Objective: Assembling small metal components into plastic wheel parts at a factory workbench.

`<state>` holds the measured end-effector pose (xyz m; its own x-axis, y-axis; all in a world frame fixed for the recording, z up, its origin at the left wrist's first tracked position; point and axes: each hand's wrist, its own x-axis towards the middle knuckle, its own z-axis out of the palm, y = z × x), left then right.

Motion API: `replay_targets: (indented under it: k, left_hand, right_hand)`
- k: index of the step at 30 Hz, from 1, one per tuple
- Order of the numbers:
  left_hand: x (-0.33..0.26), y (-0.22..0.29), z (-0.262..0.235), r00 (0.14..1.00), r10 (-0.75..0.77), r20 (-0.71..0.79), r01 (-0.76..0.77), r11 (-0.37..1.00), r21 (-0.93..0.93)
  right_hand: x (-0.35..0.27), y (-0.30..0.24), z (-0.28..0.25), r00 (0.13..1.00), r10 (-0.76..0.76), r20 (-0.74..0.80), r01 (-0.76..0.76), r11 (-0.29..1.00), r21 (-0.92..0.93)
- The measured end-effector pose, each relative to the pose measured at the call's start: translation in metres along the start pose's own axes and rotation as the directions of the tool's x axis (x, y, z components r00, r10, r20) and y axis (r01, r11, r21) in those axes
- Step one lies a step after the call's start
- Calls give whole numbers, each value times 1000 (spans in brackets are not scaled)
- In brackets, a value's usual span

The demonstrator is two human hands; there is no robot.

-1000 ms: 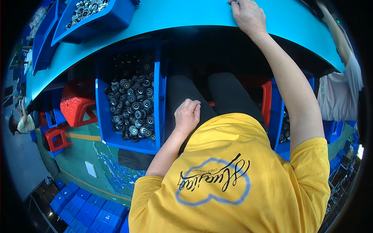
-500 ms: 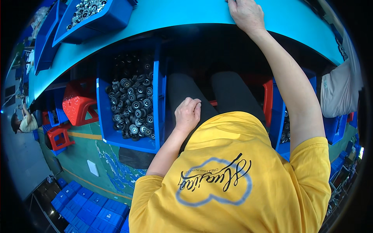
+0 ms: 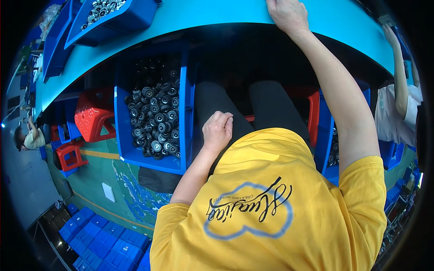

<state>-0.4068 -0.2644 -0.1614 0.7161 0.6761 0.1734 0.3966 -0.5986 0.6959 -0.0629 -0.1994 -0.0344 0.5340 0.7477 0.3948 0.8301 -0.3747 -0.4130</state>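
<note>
My left hand (image 3: 218, 131) rests over my left thigh (image 3: 217, 97), its fingers curled in and closed. Whatever it may hold is hidden. At the upper edge, my right hand (image 3: 288, 17) lies on the turquoise tabletop (image 3: 226, 13), and its fingertips are cut off by the picture's rim. A large blue crate (image 3: 183, 113) stands to the left of my legs, below the table edge, filled with small black toy-like wheels (image 3: 156, 115) with silvery hubs.
A blue bin (image 3: 129, 22) of small metal parts sits on the table's left end. Red stools (image 3: 92, 115) stand left of the crate. On my right is another blue crate (image 3: 323, 135) with wheels. A co-worker's arm (image 3: 398, 67) reaches over the table at far right.
The view has shifted slightly, and my right hand sits a little higher in it. At far right the co-worker's arm has come into sight over the table. My left hand stays put.
</note>
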Motion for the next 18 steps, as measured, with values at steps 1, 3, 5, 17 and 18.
replay_targets:
  k: [1,3,5,17,18]
  left_hand:
    - [0,1,-1,1000,-2,1,2,1000,-4]
    - [1,2,-1,1000,0,0,0,1000,-9]
    - [2,1,0,1000,6,-2,-6,1000,-11]
    - [3,-7,0,999,7,35,-6,1000,-24]
    - [3,-8,0,999,8,42,-7,1000,-25]
  right_hand:
    - [0,-2,0,1000,6,-2,-6,1000,-2]
    - [0,-3,0,1000,8,-8,-8,1000,-4]
    - [0,-2,1,1000,-1,-15,1,1000,-7]
    - [2,-1,1,1000,-6,-21,6,1000,-8]
    - [1,-1,1,999,-8,-34,8,1000,-12]
